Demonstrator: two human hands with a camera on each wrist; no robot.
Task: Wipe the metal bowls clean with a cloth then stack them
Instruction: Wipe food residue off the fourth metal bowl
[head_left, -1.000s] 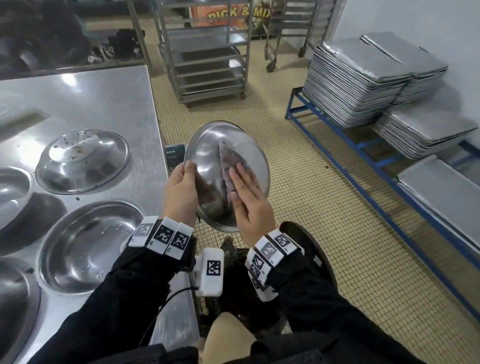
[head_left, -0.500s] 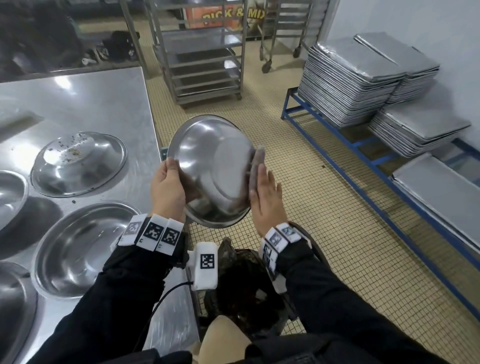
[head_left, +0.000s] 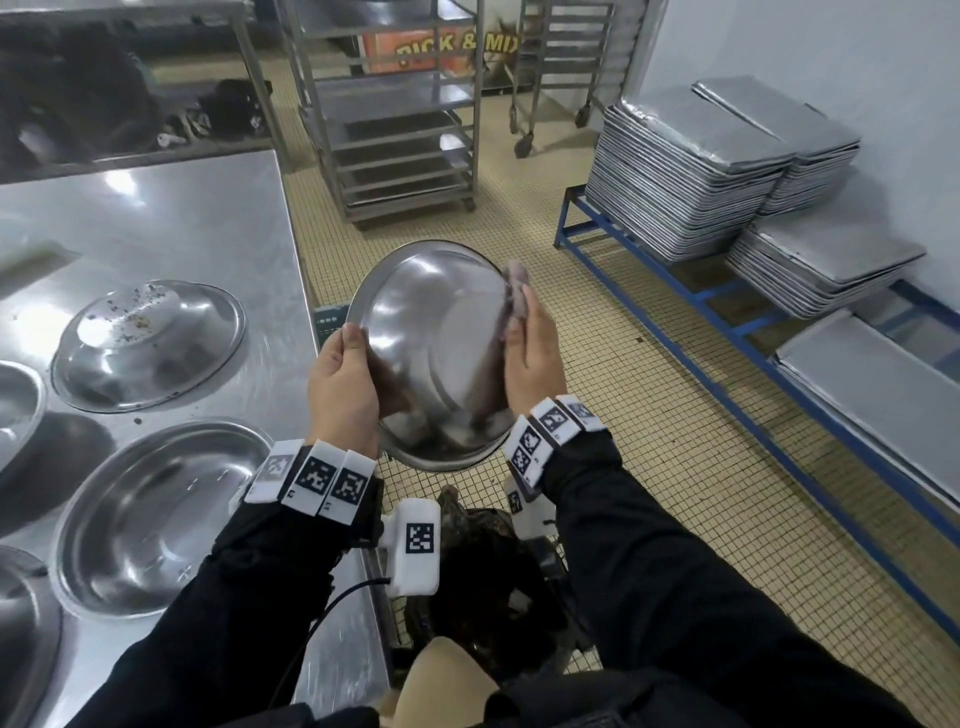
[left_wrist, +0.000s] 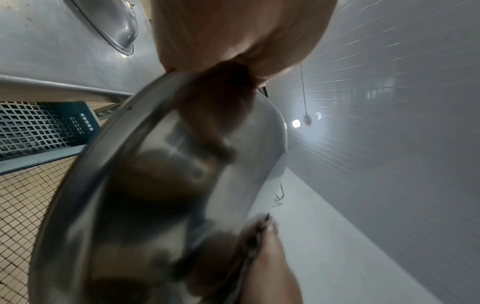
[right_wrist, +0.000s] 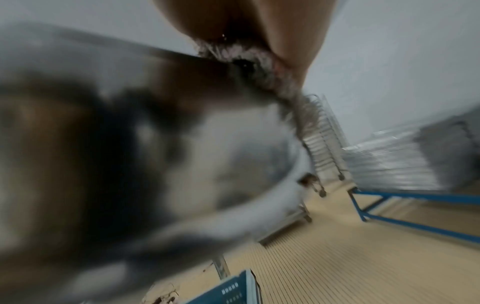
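Bench: steel, more bowls resting on it.
Left hand: grip curled on tilted bowl rim.
Right hand: fingers straight, pressing cloth to bowl's outer side.

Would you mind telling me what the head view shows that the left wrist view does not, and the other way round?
Only the head view shows the steel table from above with an upturned crumb-speckled bowl, the tray stacks, the rolling rack and the cloth under the right hand. Only the left wrist view shows a blue perforated crate and the panelled ceiling. Both show the held bowl, gripped at its rim by the left hand.
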